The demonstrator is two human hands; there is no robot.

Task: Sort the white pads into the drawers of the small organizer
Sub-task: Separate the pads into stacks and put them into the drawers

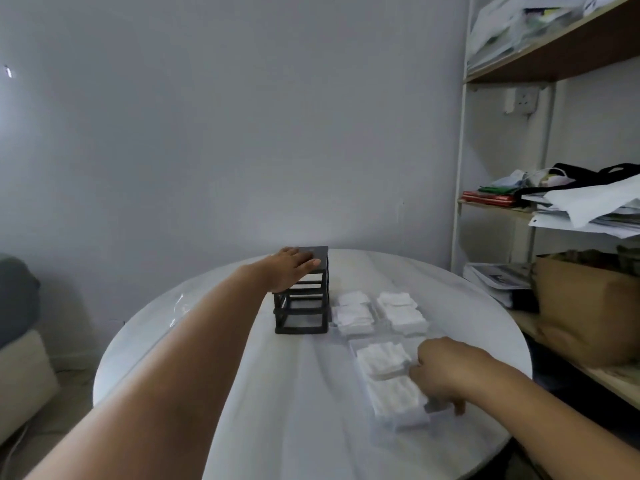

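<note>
A small dark organizer frame (304, 310) stands on the round white table (277, 393), its slots showing no drawers in them. My left hand (292, 270) rests flat on its top and left side. To the right lie clear drawers with stacks of white pads: one pair (379, 313) further back and one drawer (391, 382) nearer me. My right hand (446, 370) grips the right edge of the near drawer, fingers curled around it. Both stacks in that drawer are visible.
Shelving at the right holds papers (585, 206), a black bag (588, 174) and a cardboard box (585, 306) close to the table's edge. A cushion (20, 375) sits on the floor at the left. A wall stands just behind the table.
</note>
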